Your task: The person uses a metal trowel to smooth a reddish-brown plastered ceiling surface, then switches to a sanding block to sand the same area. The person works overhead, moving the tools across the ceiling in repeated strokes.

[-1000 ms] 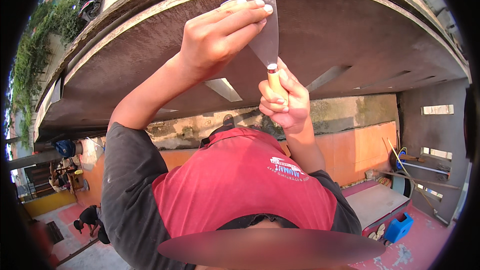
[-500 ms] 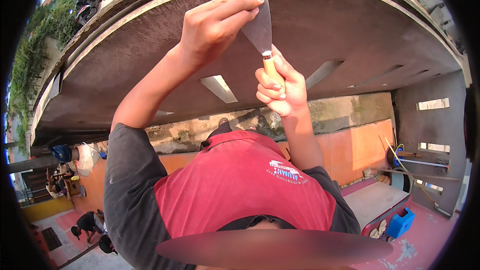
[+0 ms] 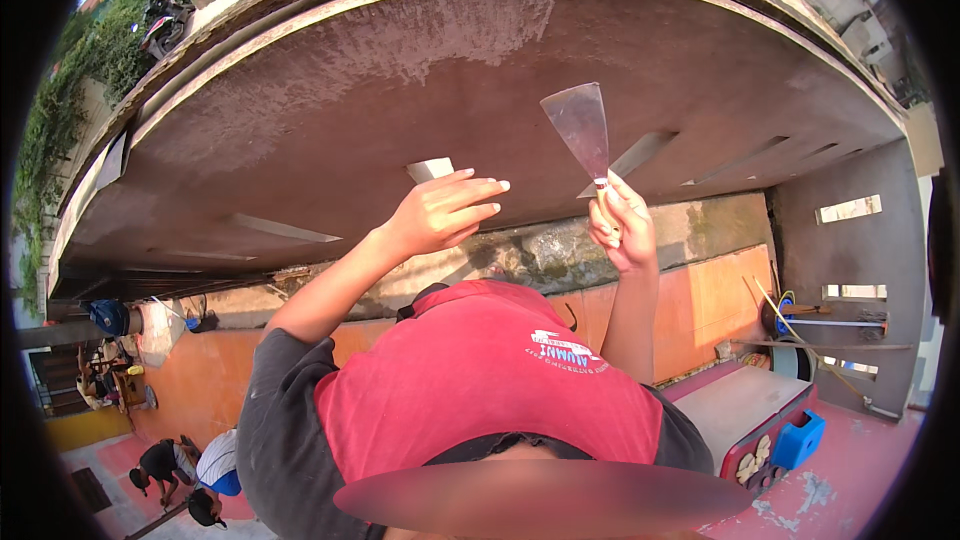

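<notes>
My right hand (image 3: 626, 224) is closed round the wooden handle of a scraper (image 3: 582, 128), whose wide metal blade points up toward the wall. Empty, with fingers stretched out and a little apart, my left hand (image 3: 445, 212) hovers to the left of the scraper, clear of the blade. Beyond both hands stands a dark grey-brown wall (image 3: 350, 130) with slanted openings. Its upper part carries a paler, rough, scraped-looking patch (image 3: 440, 35) below the top edge.
Behind on the right are a grey-topped bench (image 3: 740, 405), a blue plastic stool (image 3: 799, 440) and long poles (image 3: 800, 345). Two people (image 3: 165, 465) bend down at the lower left. An orange ledge (image 3: 690, 295) runs along the wall's foot.
Both hands have come down from the wall's top edge. My left hand has left the scraper blade; my right hand has moved slightly right, still holding the scraper.
</notes>
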Motion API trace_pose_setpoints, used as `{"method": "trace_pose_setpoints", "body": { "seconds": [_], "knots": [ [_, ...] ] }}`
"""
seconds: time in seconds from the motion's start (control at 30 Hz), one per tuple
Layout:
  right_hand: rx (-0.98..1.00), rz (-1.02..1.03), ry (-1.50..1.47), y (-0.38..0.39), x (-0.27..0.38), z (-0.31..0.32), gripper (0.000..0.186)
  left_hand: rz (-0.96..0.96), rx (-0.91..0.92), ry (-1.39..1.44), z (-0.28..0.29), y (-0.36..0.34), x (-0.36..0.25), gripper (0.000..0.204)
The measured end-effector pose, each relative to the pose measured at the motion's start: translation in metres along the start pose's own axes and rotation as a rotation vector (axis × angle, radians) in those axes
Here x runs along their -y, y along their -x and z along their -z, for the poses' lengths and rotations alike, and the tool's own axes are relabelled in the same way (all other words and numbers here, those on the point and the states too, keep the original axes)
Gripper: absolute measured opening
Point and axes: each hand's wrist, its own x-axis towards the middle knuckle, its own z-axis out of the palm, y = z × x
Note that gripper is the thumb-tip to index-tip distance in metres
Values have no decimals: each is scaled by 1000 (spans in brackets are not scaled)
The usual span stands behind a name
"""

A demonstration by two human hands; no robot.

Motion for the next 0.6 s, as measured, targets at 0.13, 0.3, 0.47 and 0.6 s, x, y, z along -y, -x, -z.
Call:
{"method": "trace_pose_setpoints", "body": {
  "seconds": [0.13, 0.3, 0.47, 0.6],
  "knots": [
    [-303, -170, 858, 15, -23, 17, 46, 235, -40, 175, -26, 59, -36, 34],
    [-187, -71, 464, 19, -34, -26, 34, 445, -137, 277, -34, 98, -82, 28],
    [-176, -23, 389, 23, -58, -76, 31, 528, -233, 251, 0, 149, -89, 23],
    [-36, -58, 179, 27, -62, -85, 29, 603, -292, 227, 28, 184, -100, 25]
  ]
}}
